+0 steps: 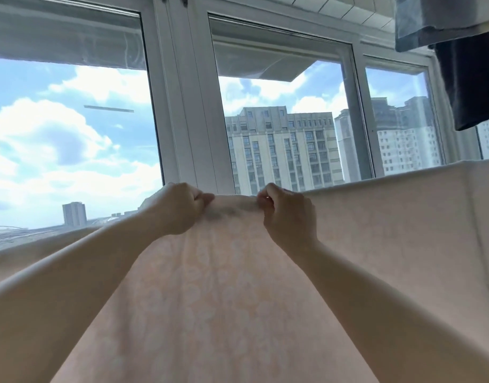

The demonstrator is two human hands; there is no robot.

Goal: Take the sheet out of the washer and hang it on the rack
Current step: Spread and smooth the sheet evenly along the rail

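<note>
A pale peach sheet (224,299) with a faint white pattern fills the lower view, its top edge stretched level in front of the white-framed window (179,111). Dark laundry (464,78) hangs above the sheet's right end. Left hand (179,211) and right hand (287,217) each pinch the sheet's top edge, close together.

White-framed windows (179,100) fill the wall, showing bright blue sky, clouds and tall buildings (282,145). Dark cloth (470,87) hangs at upper right under a panelled ceiling (334,9).
</note>
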